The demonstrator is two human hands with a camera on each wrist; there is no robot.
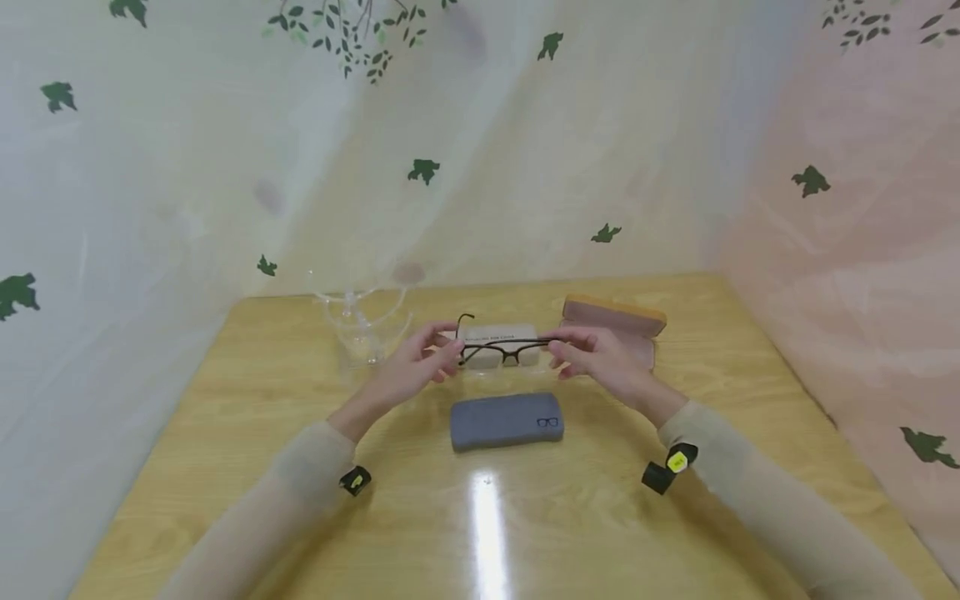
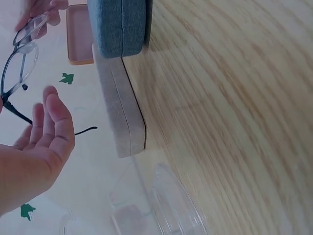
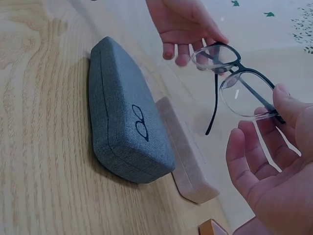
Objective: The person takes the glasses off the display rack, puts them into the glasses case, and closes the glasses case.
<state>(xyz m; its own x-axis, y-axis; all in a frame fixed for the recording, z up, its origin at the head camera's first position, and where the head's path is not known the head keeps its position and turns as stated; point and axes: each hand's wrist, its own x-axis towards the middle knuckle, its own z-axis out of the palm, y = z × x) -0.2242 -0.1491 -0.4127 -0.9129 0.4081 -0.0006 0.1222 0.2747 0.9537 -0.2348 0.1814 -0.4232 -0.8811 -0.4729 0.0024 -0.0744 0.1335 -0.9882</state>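
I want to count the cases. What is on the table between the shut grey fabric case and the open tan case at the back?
In the head view, a closed beige case lies between the grey fabric case and the open tan case.

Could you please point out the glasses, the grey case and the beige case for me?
glasses (image 3: 247, 90): right wrist view, on a lens.
grey case (image 1: 506, 420): head view, on its lid.
beige case (image 2: 120, 105): left wrist view, on its side.

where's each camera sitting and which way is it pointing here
Head: worn high, looking forward and down at the wooden table; both forearms, left hand and right hand hold the glasses.
Left wrist: low, looking past the left palm along the table.
Right wrist: low, looking past the right hand's fingers.
All three share the glasses and the grey case.
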